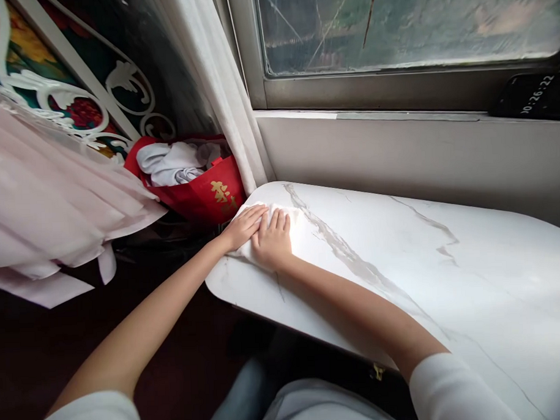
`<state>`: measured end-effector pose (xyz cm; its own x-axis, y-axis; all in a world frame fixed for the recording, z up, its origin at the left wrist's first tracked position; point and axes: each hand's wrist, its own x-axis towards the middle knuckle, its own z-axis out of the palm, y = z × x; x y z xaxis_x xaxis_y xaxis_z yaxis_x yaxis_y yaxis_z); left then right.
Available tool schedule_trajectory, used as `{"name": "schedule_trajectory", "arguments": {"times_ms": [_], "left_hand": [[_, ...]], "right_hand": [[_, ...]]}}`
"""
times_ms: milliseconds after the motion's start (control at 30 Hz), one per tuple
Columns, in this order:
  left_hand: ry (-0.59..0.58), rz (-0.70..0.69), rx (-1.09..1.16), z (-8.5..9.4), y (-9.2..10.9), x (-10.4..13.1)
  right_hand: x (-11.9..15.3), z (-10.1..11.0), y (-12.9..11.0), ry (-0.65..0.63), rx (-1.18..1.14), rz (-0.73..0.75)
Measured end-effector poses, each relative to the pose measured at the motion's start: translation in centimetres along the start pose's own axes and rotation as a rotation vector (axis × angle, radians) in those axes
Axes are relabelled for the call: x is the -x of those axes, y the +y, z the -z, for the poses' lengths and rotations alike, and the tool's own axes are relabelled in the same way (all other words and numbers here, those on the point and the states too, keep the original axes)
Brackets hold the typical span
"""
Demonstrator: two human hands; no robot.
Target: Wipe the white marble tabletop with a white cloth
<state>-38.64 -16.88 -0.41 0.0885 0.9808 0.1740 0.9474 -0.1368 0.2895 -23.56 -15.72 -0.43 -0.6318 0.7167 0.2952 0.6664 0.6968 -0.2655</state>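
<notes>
A white cloth lies bunched on the left end of a white marble-patterned table. My left hand rests flat on the cloth with its fingers stretched out towards the right. Beside it, my right hand presses flat on the same cloth, fingers spread and pointing away from me. The fingertips of the two hands nearly meet. Much of the cloth is covered by my palms, and its edges blend into the white tabletop.
A red bag with white clothes stands beyond the table's left end, near a pale curtain. Pink fabric hangs at the left. Behind the table is a window, with a dark device showing digits on its sill.
</notes>
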Motion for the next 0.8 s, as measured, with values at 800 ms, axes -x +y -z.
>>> {"name": "schedule_trajectory", "arguments": {"times_ms": [800], "left_hand": [[0.054, 0.067, -0.053, -2.9, 2.8, -7.0]], "right_hand": [[-3.2, 1.6, 7.7, -0.104, 0.037, 0.026]]}}
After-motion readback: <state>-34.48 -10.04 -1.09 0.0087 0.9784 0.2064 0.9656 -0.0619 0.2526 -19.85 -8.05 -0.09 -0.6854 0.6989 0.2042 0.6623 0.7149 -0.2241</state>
